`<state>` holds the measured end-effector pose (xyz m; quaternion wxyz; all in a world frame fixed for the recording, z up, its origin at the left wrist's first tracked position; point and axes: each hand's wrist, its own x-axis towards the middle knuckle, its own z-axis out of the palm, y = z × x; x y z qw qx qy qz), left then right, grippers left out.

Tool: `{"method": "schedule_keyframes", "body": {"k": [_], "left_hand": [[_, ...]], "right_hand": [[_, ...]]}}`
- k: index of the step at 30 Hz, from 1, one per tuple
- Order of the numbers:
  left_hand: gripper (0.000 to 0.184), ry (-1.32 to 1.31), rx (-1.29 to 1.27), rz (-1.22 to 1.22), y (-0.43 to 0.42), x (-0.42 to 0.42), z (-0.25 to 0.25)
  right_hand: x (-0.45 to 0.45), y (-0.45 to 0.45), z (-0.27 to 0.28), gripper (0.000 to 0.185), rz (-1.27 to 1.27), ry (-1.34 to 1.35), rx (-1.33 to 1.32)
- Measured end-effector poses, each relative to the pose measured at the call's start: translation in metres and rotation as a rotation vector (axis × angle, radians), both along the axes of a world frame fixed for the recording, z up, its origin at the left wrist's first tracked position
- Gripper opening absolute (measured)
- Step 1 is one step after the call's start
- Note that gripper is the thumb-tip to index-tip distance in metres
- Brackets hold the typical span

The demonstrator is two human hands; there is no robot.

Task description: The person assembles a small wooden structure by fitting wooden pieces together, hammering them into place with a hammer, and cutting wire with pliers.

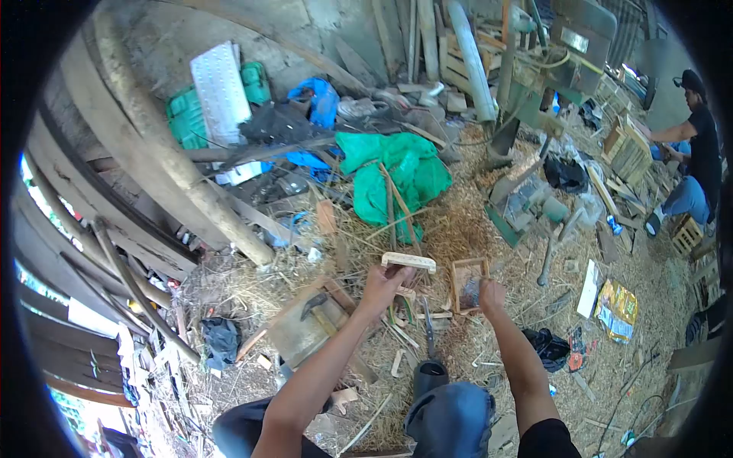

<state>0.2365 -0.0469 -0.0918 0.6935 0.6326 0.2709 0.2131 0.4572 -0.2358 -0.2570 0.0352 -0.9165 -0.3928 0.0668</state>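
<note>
My left hand (384, 288) is closed on a pale carved wooden piece (409, 262), held up near the middle of the view. To its right, my right hand (492, 293) is at the right side of a small wooden box (456, 286), its fingers bent together at the rim. Something greyish and small lies inside that box; I cannot make out its parts. What the right fingers hold, if anything, is too small to tell. Left of my left forearm, a hammer (319, 314) rests on a wooden block (296, 340).
A green plastic bag (401, 179) lies ahead on straw and shavings. A green machine (519, 206) stands at the right, with a yellow packet (615, 310) nearer me. Leaning poles (172, 164) are at the left. Another person (691, 145) crouches at the far right.
</note>
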Motion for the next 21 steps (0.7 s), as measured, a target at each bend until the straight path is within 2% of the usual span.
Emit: {"method": "schedule_keyframes", "body": {"k": [2, 6, 8, 9, 11, 13, 15, 17, 20, 21], "left_hand": [[0.022, -0.034, 0.055, 0.057, 0.001, -0.018, 0.038], [0.023, -0.058, 0.165, 0.132, 0.019, -0.060, 0.099], [0.022, -0.080, 0.204, 0.138, 0.026, -0.086, 0.129], [0.022, -0.098, 0.217, 0.161, 0.026, -0.099, 0.142], [0.022, -0.239, 0.157, 0.213, 0.028, -0.127, 0.170], [0.024, -0.295, 0.168, 0.266, 0.035, -0.154, 0.181], [0.023, -0.308, 0.027, 0.309, 0.042, -0.179, 0.188], [0.023, -0.355, 0.016, 0.342, 0.042, -0.200, 0.191], [0.021, -0.448, -0.077, 0.407, 0.048, -0.223, 0.192], [0.021, -0.462, -0.078, 0.411, 0.052, -0.230, 0.193]], "right_hand": [[-0.001, -0.001, 0.011, 0.026, -0.079, 0.032, 0.009], [-0.013, -0.003, 0.059, 0.026, -0.046, -0.011, 0.026], [-0.014, 0.006, 0.074, 0.027, -0.112, 0.003, -0.027], [-0.013, 0.008, 0.073, 0.027, -0.090, -0.016, -0.013], [-0.005, 0.018, 0.066, 0.030, -0.226, -0.012, -0.034], [-0.013, 0.015, 0.078, 0.030, -0.168, -0.072, 0.046], [-0.025, 0.011, 0.098, 0.029, -0.115, -0.139, 0.119], [-0.036, 0.012, 0.121, 0.030, -0.150, -0.028, 0.170], [-0.053, 0.030, 0.155, 0.024, -0.202, -0.138, 0.121], [-0.071, 0.037, 0.183, 0.024, -0.197, -0.150, 0.124]]}}
